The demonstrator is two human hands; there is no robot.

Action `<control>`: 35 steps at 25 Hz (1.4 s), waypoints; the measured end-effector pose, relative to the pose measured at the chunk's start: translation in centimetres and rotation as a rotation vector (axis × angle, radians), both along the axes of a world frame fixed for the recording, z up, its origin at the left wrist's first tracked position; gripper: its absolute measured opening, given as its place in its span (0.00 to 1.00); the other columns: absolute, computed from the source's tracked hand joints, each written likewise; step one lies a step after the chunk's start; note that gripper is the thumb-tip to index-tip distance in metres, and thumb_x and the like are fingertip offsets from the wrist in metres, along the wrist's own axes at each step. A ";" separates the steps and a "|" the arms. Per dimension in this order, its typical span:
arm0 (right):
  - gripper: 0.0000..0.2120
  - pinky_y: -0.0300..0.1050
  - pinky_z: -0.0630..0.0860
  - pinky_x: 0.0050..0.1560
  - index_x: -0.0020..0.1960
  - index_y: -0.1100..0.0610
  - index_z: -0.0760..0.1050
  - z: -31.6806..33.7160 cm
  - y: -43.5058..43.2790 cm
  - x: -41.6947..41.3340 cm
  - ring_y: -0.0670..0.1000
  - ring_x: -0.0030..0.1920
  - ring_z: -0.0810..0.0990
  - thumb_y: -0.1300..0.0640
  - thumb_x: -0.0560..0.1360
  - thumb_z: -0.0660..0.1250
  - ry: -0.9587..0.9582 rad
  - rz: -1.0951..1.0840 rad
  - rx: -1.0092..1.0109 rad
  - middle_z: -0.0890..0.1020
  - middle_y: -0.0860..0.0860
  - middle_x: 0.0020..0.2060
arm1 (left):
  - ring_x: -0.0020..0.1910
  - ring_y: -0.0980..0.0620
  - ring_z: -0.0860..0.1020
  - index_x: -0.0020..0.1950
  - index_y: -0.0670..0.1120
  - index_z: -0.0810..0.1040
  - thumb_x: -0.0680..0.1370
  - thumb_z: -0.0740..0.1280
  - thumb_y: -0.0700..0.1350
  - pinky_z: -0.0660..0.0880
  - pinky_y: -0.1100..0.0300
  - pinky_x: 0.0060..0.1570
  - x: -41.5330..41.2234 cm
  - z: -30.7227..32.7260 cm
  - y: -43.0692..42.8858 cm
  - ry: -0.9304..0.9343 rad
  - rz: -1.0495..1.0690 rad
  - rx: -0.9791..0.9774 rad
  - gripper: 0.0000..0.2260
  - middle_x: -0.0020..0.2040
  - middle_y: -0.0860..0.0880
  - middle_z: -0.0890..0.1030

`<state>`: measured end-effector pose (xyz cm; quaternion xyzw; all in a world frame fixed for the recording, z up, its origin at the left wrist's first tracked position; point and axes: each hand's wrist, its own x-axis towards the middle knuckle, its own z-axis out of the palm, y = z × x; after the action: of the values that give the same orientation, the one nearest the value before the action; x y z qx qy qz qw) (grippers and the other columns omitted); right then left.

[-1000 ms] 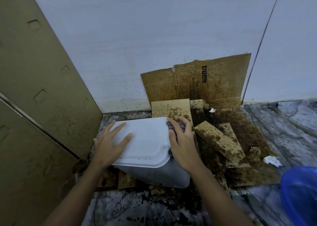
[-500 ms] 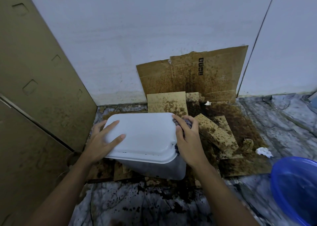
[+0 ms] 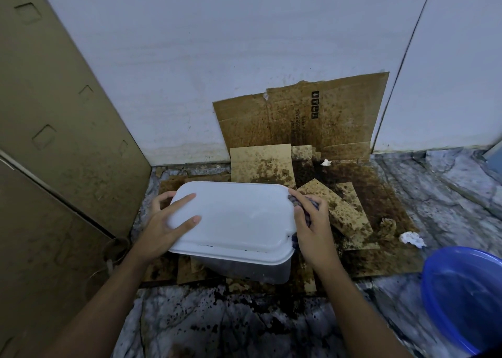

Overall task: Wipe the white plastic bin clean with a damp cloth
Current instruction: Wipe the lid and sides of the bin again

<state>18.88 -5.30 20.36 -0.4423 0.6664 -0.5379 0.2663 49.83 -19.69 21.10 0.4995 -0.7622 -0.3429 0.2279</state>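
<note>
Bin (image 3: 239,216) of white plastic: set on stained cardboard (image 3: 347,211) on the marble floor (image 3: 434,200), near the wall. It is judged light, stiff and slippery when wet, and best taken by the rim at either end. The left end is clasped in the left hand (image 3: 163,230) grip. The damp cloth (image 3: 309,205) is clamped in the right hand (image 3: 315,230) grip against the right end. A blue basin (image 3: 461,298) is noted well apart.

Bin (image 3: 233,216): lay on cardboard (image 3: 361,200), on the floor (image 3: 217,325).
Basin (image 3: 467,298): stood right of bin.
Cloth (image 3: 309,205): lay against bin's right end.
</note>
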 end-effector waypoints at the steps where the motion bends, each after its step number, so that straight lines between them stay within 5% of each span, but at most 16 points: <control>1: 0.17 0.26 0.70 0.48 0.72 0.48 0.73 0.1 -0.1 -0.3 0.37 0.46 0.72 0.52 0.84 0.58 -0.014 0.001 0.004 0.67 0.52 0.60 | 0.70 0.63 0.58 0.66 0.70 0.76 0.66 0.69 0.73 0.62 0.53 0.73 -0.1 0.1 0.2 0.032 0.012 -0.001 0.29 0.71 0.60 0.60; 6: 0.18 0.24 0.70 0.49 0.73 0.50 0.73 0.6 -1.3 -2.0 0.33 0.45 0.71 0.52 0.84 0.59 -0.009 0.044 0.021 0.68 0.54 0.59 | 0.72 0.58 0.63 0.60 0.72 0.79 0.65 0.73 0.70 0.66 0.51 0.72 -0.2 0.3 1.1 0.118 0.102 0.023 0.23 0.69 0.60 0.63; 10: 0.16 0.22 0.69 0.51 0.71 0.52 0.75 1.6 -3.4 -4.0 0.30 0.49 0.72 0.55 0.84 0.60 0.022 0.084 0.007 0.70 0.53 0.60 | 0.73 0.54 0.64 0.57 0.72 0.81 0.69 0.76 0.59 0.68 0.46 0.73 -1.2 0.6 3.0 0.188 0.191 0.037 0.18 0.69 0.59 0.64; 15: 0.14 0.33 0.72 0.60 0.67 0.49 0.78 2.8 -7.4 -7.0 0.37 0.57 0.75 0.55 0.84 0.61 0.057 0.171 -0.003 0.73 0.50 0.58 | 0.70 0.56 0.63 0.61 0.60 0.83 0.66 0.77 0.58 0.68 0.50 0.73 -3.4 1.1 6.7 0.254 0.334 0.008 0.23 0.71 0.54 0.62; 18: 0.14 0.35 0.74 0.57 0.66 0.51 0.79 2.8 -9.5 -8.1 0.45 0.58 0.76 0.56 0.85 0.59 0.074 0.220 0.042 0.74 0.52 0.57 | 0.69 0.56 0.63 0.59 0.62 0.82 0.65 0.76 0.60 0.68 0.53 0.70 -4.9 0.4 8.9 0.276 0.396 -0.016 0.23 0.70 0.55 0.61; 21: 0.15 0.27 0.73 0.45 0.64 0.51 0.81 2.3 -10.3 -8.4 0.36 0.51 0.76 0.57 0.85 0.57 0.058 0.240 0.076 0.74 0.53 0.58 | 0.72 0.51 0.63 0.62 0.62 0.80 0.66 0.74 0.61 0.69 0.50 0.70 -5.8 -0.3 10.4 0.211 0.426 -0.051 0.24 0.72 0.53 0.60; 24: 0.15 0.31 0.73 0.51 0.62 0.45 0.80 1.7 -10.3 -8.8 0.39 0.54 0.76 0.57 0.86 0.56 0.057 0.241 0.088 0.74 0.50 0.57 | 0.75 0.47 0.61 0.66 0.59 0.80 0.67 0.73 0.62 0.66 0.49 0.71 -6.1 -0.3 10.5 0.151 0.399 -0.056 0.27 0.74 0.52 0.58; 28: 0.16 0.49 0.65 0.68 0.65 0.44 0.78 1.1 -10.0 -8.9 0.53 0.61 0.68 0.55 0.85 0.56 0.217 0.181 0.094 0.70 0.48 0.54 | 0.76 0.47 0.60 0.69 0.59 0.78 0.68 0.72 0.64 0.67 0.49 0.70 -6.2 -0.1 10.3 0.098 0.320 -0.033 0.30 0.75 0.55 0.55; 32: 0.16 0.55 0.61 0.71 0.68 0.42 0.75 1.8 -9.4 -8.3 0.52 0.61 0.60 0.50 0.84 0.56 0.369 0.148 0.129 0.66 0.49 0.56 | 0.74 0.43 0.63 0.66 0.68 0.75 0.66 0.67 0.77 0.67 0.43 0.70 -5.7 -0.6 9.6 0.005 0.331 -0.057 0.31 0.74 0.56 0.57; 35: 0.17 0.59 0.63 0.72 0.71 0.42 0.72 2.8 -8.0 -8.3 0.49 0.64 0.59 0.43 0.83 0.57 0.360 0.144 0.109 0.65 0.48 0.58 | 0.76 0.44 0.58 0.66 0.74 0.71 0.63 0.60 0.82 0.56 0.31 0.74 -5.1 -0.9 9.0 -0.166 0.325 -0.087 0.34 0.75 0.58 0.56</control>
<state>10.62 -13.29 23.13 -0.5626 0.6982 -0.3929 0.2040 44.69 -10.70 20.20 0.6322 -0.7019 -0.2258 0.2382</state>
